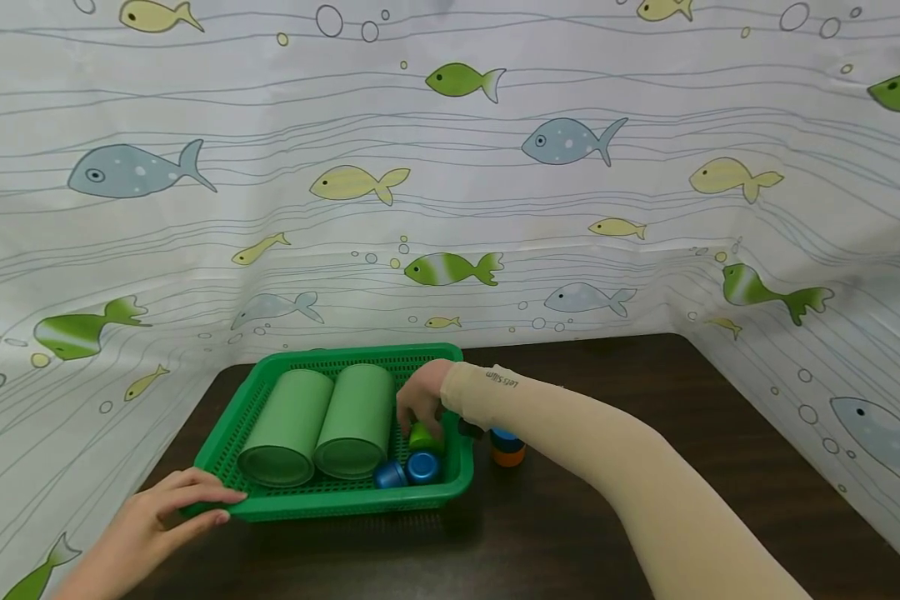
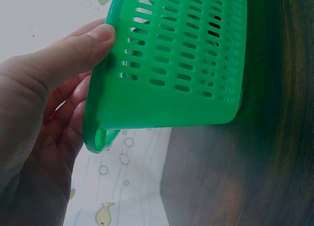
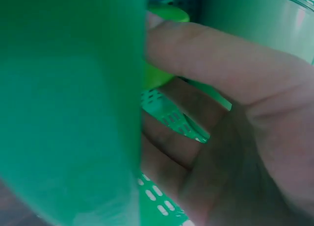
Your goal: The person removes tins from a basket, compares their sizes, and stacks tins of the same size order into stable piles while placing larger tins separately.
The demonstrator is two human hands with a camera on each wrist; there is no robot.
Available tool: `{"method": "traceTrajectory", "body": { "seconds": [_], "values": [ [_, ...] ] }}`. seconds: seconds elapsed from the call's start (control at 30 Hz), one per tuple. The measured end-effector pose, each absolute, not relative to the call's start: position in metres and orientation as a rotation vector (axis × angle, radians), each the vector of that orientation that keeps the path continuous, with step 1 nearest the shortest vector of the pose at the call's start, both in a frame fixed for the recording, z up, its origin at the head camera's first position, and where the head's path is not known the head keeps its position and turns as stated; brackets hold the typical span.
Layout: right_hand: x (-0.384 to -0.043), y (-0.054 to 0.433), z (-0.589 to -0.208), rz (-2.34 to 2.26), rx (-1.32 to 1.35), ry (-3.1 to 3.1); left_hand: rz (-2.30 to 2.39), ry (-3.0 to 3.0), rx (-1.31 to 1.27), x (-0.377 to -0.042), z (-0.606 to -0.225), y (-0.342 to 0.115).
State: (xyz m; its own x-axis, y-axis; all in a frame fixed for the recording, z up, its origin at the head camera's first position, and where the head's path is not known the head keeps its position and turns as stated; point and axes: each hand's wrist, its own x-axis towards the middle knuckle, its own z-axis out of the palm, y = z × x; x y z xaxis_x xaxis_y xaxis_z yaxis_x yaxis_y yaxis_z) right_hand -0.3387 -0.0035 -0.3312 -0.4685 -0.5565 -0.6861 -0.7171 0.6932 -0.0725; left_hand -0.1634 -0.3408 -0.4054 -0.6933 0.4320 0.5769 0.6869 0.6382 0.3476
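Observation:
A green plastic basket (image 1: pixel 330 504) with slotted walls stands on the table. My left hand (image 1: pixel 167 517) pinches its rim at the front left corner; in the left wrist view the thumb (image 2: pixel 73 49) presses on the rim's edge with the fingers on its other side. My right hand (image 1: pixel 423 396) reaches down into the basket's right side and grips a small lime-green cup (image 1: pixel 424 438), partly hidden by the fingers. Just in front of it lie two small blue cups, one upside down (image 1: pixel 423 467) and one tilted (image 1: pixel 390 475). Two large pale green cylinders (image 1: pixel 288 425) (image 1: pixel 356 421) lie side by side left of them.
Outside the basket, right of it, a blue and orange piece (image 1: pixel 507 450) stands on the dark wooden table (image 1: pixel 570 533), partly behind the right sleeve (image 1: pixel 570 433). A white fish-print sheet (image 1: pixel 480 208) hangs around the table's back and sides.

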Motion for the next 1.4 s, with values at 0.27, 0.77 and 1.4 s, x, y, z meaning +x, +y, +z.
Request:
{"method": "traceTrajectory", "body": {
  "seconds": [0.27,0.77,1.4],
  "values": [
    [-0.341,-0.009,-0.333,0.338,-0.941,2.192,-0.769,-2.401,-0.881,-0.163,-0.405,-0.34],
    [-0.348,0.004,-0.308,0.145,-0.912,2.115,-0.774,-2.409,-0.875,-0.163,-0.405,-0.339],
    [-0.335,0.141,-0.278,-0.711,-1.222,2.295,-0.714,-2.423,-0.871,-0.165,-0.406,-0.342]
  ]
}}
